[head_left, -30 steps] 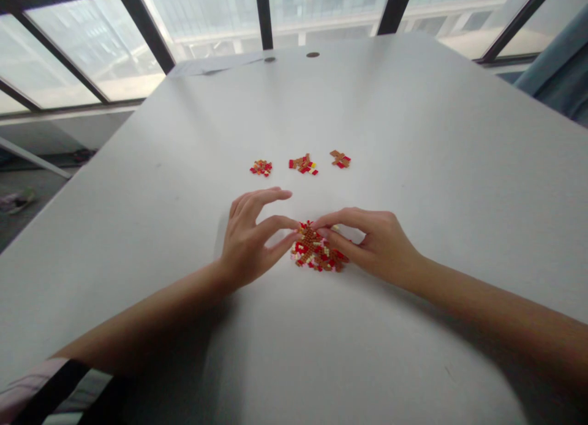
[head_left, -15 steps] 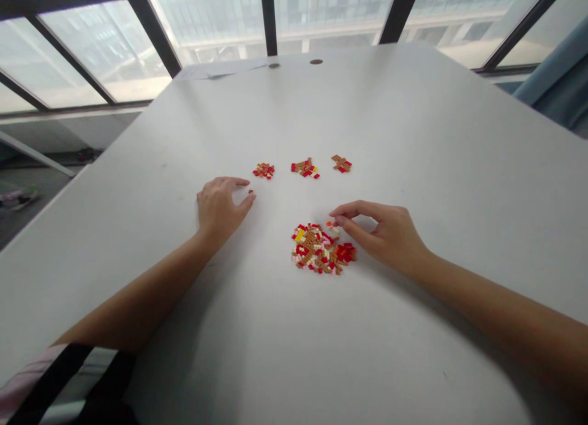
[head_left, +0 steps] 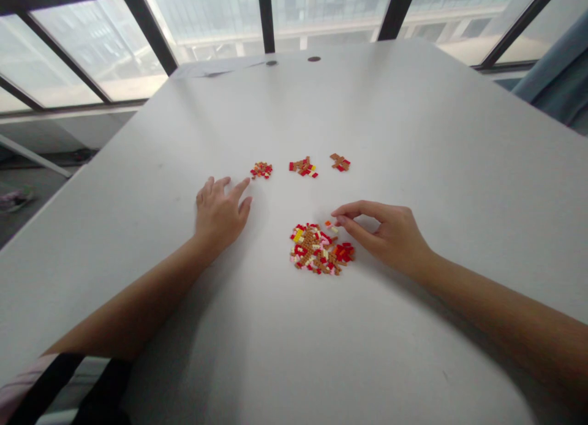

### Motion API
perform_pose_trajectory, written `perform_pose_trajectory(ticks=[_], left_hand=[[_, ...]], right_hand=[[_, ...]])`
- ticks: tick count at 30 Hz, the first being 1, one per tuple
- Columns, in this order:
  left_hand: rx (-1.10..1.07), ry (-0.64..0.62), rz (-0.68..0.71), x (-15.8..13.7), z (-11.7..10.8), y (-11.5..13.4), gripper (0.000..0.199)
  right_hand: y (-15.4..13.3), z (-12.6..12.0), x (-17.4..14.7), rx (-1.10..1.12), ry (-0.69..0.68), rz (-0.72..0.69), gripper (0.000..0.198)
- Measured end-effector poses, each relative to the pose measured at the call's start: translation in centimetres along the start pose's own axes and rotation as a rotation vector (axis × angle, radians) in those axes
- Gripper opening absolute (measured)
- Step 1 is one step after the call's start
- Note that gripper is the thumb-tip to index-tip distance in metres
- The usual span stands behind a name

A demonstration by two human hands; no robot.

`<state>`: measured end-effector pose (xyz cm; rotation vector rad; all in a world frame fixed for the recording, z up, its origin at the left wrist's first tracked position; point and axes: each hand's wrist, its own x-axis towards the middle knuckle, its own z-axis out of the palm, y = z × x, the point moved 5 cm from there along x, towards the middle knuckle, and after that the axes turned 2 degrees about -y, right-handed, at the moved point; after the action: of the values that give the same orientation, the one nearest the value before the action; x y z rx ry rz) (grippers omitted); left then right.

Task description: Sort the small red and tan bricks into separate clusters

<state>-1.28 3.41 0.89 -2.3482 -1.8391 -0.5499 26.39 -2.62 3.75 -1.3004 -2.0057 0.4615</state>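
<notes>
My left hand [head_left: 220, 214] is open with its fingers spread over the table. The tip of its index finger is at a tiny brown brick [head_left: 253, 179], just at the near left edge of a small pile of red, orange and brown bricks [head_left: 261, 169]. Thumb and index finger of my right hand [head_left: 381, 229] are pinched together; whether a brick is between them I cannot make out. Below those fingertips lie a loose orange brick [head_left: 327, 223] and a cream brick [head_left: 334, 229], beside the big mixed brick pile [head_left: 316, 250].
Farther back are a middle pile of brown, red and yellow bricks [head_left: 303, 166] and a right pile of brown and red bricks [head_left: 340, 162]. All lie on a white table [head_left: 285, 333]. Windows stand behind it, and a blue curtain [head_left: 558, 76] hangs at the right.
The tiny brick near my left hand has moved up to the small left pile. My left fingers have spread, the index finger reaching forward. My right hand stays pinched in place.
</notes>
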Motion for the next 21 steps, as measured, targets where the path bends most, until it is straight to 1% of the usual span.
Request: perform_pose_trajectory(ticks=[4, 7, 10, 13, 15, 17, 21], left_hand=[[-0.032, 0.03, 0.031, 0.0, 0.6, -0.2, 0.042], [-0.054, -0.009, 0.061, 0.0, 1.2, -0.3, 0.048], [-0.067, -0.041, 0.06, 0.1, 1.7, -0.5, 0.052], [-0.067, -0.046, 0.043, 0.2, 1.6, -0.6, 0.058], [-0.075, -0.048, 0.061, 0.2, 1.4, -0.5, 0.06], [-0.084, -0.041, 0.109, 0.0, 1.0, 0.0, 0.057], [-0.064, -0.014, 0.21, -0.7, 0.1, 1.4, 0.044]], right_hand=[[0.4, 0.1, 0.0, -0.019, 0.013, -0.002, 0.012], [0.5, 0.1, 0.0, -0.05, 0.023, -0.032, 0.012], [0.5, 0.1, 0.0, -0.077, 0.025, -0.061, 0.012], [0.5, 0.1, -0.1, -0.091, 0.027, -0.09, 0.013], [0.6, 0.2, -0.1, -0.117, 0.034, -0.098, 0.013], [0.9, 0.2, -0.1, -0.158, 0.039, -0.096, 0.013], [1.4, 0.6, 0.1, -0.213, 0.027, -0.126, 0.016]])
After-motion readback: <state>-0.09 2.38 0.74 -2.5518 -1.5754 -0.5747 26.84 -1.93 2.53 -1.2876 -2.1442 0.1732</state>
